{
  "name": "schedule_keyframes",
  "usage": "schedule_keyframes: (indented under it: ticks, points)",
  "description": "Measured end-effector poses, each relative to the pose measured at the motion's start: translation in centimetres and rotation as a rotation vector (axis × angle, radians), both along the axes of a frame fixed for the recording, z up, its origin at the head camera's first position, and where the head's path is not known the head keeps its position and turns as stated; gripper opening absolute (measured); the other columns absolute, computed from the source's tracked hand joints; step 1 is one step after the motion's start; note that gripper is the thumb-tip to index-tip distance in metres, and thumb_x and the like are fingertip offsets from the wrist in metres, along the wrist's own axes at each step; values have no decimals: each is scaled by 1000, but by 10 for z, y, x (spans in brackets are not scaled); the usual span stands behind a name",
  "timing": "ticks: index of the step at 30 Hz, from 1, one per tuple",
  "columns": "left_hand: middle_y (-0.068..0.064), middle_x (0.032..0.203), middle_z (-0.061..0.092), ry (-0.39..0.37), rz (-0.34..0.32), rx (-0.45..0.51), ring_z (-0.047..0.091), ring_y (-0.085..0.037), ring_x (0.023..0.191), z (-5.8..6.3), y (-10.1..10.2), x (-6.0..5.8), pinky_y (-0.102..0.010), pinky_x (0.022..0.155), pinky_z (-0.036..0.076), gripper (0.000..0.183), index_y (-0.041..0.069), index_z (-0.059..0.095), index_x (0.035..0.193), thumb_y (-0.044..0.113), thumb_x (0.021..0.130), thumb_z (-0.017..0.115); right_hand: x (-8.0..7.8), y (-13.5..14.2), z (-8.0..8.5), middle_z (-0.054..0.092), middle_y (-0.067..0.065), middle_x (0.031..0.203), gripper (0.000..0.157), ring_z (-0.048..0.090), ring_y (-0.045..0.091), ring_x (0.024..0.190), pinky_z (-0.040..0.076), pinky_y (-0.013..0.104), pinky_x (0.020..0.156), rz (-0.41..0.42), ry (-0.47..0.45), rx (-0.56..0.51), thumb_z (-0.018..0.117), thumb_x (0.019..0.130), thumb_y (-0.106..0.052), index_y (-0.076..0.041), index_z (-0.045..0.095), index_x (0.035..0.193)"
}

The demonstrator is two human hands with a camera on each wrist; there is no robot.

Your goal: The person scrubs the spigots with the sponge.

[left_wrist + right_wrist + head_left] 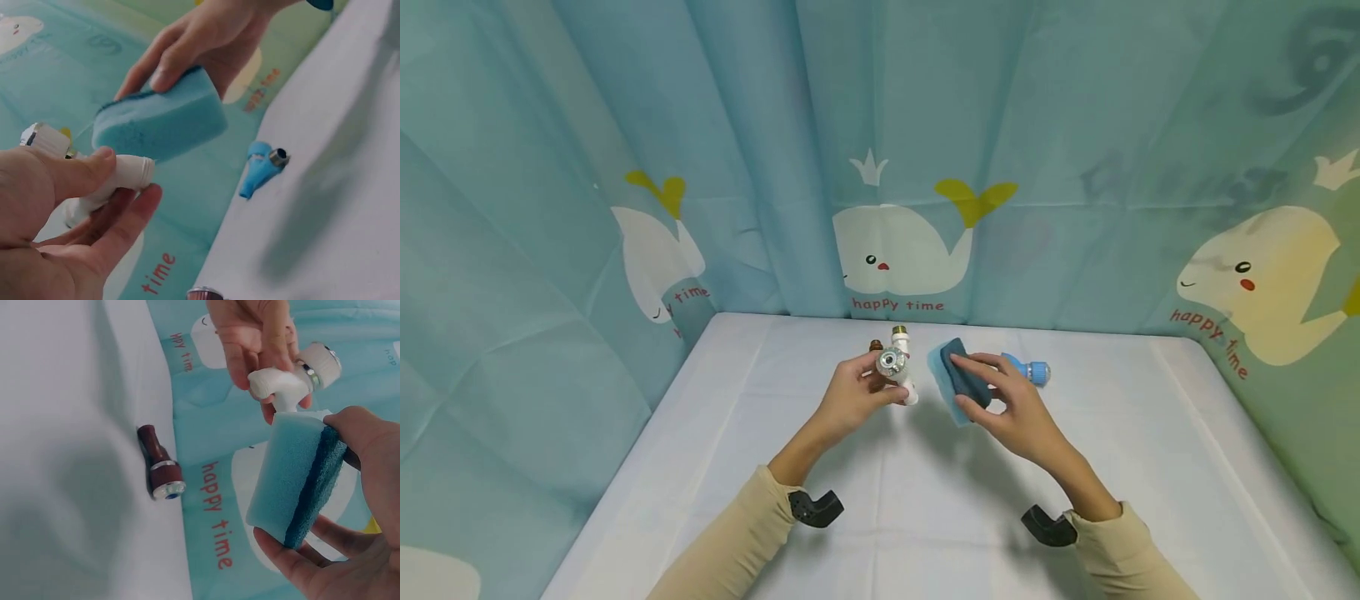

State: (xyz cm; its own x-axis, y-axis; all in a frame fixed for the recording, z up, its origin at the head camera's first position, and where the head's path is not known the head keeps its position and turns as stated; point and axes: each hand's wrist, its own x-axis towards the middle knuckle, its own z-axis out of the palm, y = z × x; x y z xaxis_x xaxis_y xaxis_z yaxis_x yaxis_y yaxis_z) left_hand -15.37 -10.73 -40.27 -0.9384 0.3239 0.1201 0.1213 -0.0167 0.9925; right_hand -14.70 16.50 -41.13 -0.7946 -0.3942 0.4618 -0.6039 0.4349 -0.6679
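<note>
My left hand (848, 393) grips a white tap (892, 363) with a silvery knob. The left wrist view shows the thumb on one side of its white body (131, 172) and fingers on the other. My right hand (1021, 410) holds a two-layer sponge (967, 379) by its edges. Its light blue foam (284, 472) faces the tap, while the dark blue scouring layer (319, 481) lies toward the right palm. From the head view, a narrow gap parts sponge and tap. Both hands are raised above the table.
A blue tap (1036, 372) lies on the white table (925, 508) beyond the right hand. Behind the left hand is a brown tap (876, 344), also on the table, partly hidden in the head view. A blue-green curtain (910, 100) with whale prints hangs around the table.
</note>
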Motion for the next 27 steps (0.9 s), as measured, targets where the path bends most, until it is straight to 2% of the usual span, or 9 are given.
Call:
schedule_keyframes:
  ticks: [3,5,8,10,15,19,23,27]
  points:
    - [-23,132,62,34,53,1,69,-28,108,0,1,0,-37,85,61,67,-1,51,146,-10,85,77,1,0,3,55,12,142,54,59,28,123,61,42,85,5,3,-3,78,93,-14,-19,61,145]
    - [-20,127,63,46,83,-5,70,-26,104,1,1,-1,-34,82,61,78,7,47,151,-11,83,79,2,0,7,54,11,142,55,60,27,123,60,40,85,5,11,-2,78,93,-13,-19,61,145]
    - [-16,119,64,42,90,-26,71,-20,95,3,-1,-2,-31,80,61,95,20,37,159,-10,80,82,3,-2,16,54,11,143,57,60,27,122,60,38,85,11,62,-1,79,91,-10,-18,61,144]
    - [-13,115,64,19,77,-19,70,-17,91,3,-2,-4,-31,80,61,100,23,33,161,-10,80,82,3,-6,24,53,12,144,58,62,27,118,60,38,85,24,126,5,81,89,-9,-17,62,143]
    - [-12,112,66,-30,41,52,71,-16,88,2,-4,-8,-33,80,61,97,22,31,159,-13,82,79,7,-22,44,50,17,147,59,63,27,111,60,35,74,91,300,57,84,86,-15,-20,64,142]
    - [-20,119,70,-87,7,135,74,-20,91,1,-4,-10,-37,81,61,95,21,29,155,-17,82,76,7,-32,47,47,22,147,60,61,32,114,60,36,72,136,401,108,85,84,-12,-21,65,141]
    - [-21,118,71,-118,0,162,74,-23,94,3,-2,-9,-39,80,61,93,22,32,152,-16,80,77,1,-31,44,49,26,143,63,59,37,115,59,46,80,80,456,100,88,79,-7,-17,67,137]
    - [-19,114,71,-126,14,154,74,-24,97,3,-1,-9,-40,80,62,93,24,33,153,-15,80,78,0,-31,43,48,27,144,56,56,38,121,57,48,87,88,448,84,86,85,-14,-17,67,138]
